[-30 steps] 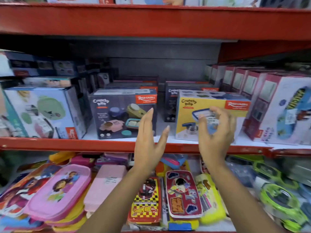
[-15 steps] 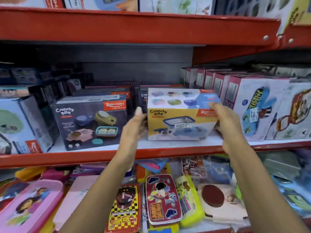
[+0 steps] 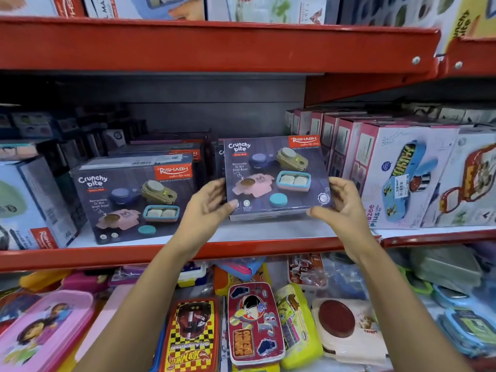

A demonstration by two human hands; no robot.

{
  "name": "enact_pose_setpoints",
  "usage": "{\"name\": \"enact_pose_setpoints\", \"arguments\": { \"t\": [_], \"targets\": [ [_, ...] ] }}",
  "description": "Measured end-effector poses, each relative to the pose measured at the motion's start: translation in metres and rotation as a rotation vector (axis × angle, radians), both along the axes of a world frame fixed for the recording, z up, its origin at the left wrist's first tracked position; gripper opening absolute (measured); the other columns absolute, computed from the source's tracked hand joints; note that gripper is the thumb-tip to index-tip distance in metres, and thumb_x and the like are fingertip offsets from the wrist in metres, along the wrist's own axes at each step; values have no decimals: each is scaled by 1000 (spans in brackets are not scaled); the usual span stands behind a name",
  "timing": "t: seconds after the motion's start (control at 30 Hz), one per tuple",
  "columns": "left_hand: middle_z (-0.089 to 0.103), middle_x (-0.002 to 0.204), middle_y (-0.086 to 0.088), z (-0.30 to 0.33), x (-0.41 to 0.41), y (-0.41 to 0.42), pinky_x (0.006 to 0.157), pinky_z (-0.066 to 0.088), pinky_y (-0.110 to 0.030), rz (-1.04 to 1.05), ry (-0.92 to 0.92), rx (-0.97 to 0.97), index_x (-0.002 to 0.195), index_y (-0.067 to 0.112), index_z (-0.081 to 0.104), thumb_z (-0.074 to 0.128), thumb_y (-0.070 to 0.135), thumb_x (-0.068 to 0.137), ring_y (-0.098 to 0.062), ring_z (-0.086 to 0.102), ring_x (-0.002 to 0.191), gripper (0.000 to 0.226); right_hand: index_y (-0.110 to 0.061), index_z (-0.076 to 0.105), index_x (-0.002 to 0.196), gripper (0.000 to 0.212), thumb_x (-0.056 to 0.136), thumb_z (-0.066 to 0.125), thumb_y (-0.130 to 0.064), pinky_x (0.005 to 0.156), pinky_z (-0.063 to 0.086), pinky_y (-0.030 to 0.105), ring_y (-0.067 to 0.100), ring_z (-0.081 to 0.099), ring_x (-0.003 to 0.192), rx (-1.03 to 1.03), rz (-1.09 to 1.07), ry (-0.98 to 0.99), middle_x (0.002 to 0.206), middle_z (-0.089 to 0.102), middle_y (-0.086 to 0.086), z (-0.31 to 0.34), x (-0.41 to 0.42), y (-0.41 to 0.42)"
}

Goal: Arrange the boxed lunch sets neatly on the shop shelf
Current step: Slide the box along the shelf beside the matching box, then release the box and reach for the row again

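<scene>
Now both hands (image 3: pixel 206 208) holding dark lunch box (image 3: pixel 276 175)

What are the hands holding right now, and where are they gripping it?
Both hands hold a dark Crunchy Bite box: left hand at its lower left edge, right hand at its lower right edge.

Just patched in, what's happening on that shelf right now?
A person is holding a dark purple Crunchy Bite lunch set box with both hands, the left hand on its lower left edge and the right hand on its lower right edge. Its front faces outward, and it sits just above the white shelf board with the red front lip. A matching dark purple Crunchy Bite box already stands on the shelf to its left, and pink-and-white boxes with a blue lunch box picture stand to its right.
</scene>
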State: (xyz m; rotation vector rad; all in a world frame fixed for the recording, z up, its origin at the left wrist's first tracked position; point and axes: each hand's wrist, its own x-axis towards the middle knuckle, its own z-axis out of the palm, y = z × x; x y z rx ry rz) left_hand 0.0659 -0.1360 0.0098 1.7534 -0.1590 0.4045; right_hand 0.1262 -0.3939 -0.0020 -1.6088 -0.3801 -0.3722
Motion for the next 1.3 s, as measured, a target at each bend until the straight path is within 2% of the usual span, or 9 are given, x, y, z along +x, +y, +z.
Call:
{"name": "enact_pose_setpoints", "arguments": {
  "t": [0.13,0.27,0.33,0.47,0.57,0.77,0.97,1.1,1.3],
  "targets": [
    [48,139,3,-16,1,-1,106,37,-27,73,-20,44,132,18,41,62,-5,86,-10,44,131,55,-15,47,120,55,75,74,2,82,49,9,-1,58,102,-16,1,43,111,59,-10,-10,2,7],
    [48,123,19,-25,4,-6,93,40,-5,165,-50,153,136,21,36,57,-15,84,20,49,105,67,-20,47,122,60,73,81,-15,94,49,28,13,60,108,-94,-114,55,120,61,0,-17,4,16],
    [50,121,14,-29,3,-9,85,41,0,233,-66,205,139,19,35,55,-17,83,9,52,106,69,-16,46,127,63,74,80,-14,94,49,30,16,58,109,-173,-165,36,122,60,3,-17,3,22],
    [56,112,9,-35,0,-14,92,48,-28,341,-118,347,141,19,32,57,-11,82,-12,56,103,71,-13,43,134,68,76,78,-13,99,50,39,25,57,120,-279,-223,39,133,58,10,-17,0,27],
    [64,122,-11,-35,-3,-16,96,50,-43,354,-105,376,146,18,25,61,-1,84,-26,62,110,75,-12,38,141,73,79,76,-15,104,45,38,26,51,128,-321,-247,39,140,53,12,-16,-8,29],
    [32,156,-2,-19,-23,-27,99,24,-16,425,-151,439,152,17,15,54,14,94,-18,34,139,70,-16,18,151,85,84,69,-26,111,28,32,20,31,142,-415,-340,-66,157,31,2,-3,-26,41],
    [35,153,-10,-4,-20,-22,111,29,-34,286,57,321,152,11,16,54,12,94,-26,34,141,69,-19,18,151,82,86,66,-35,114,31,41,24,34,141,-277,-255,108,156,33,5,6,-29,48],
    [35,154,-9,-11,-34,-25,103,29,-22,227,85,237,152,13,14,51,5,94,-22,36,139,69,-22,20,150,79,87,66,-28,113,34,46,25,36,140,-235,-245,145,155,34,6,3,-39,43],
    [40,151,-5,-14,-60,-30,99,28,-19,198,47,224,152,15,13,49,8,96,-17,38,136,67,-22,18,151,81,87,66,-27,114,31,45,24,34,140,-231,-248,150,155,34,4,1,-60,36]
  ]
}}
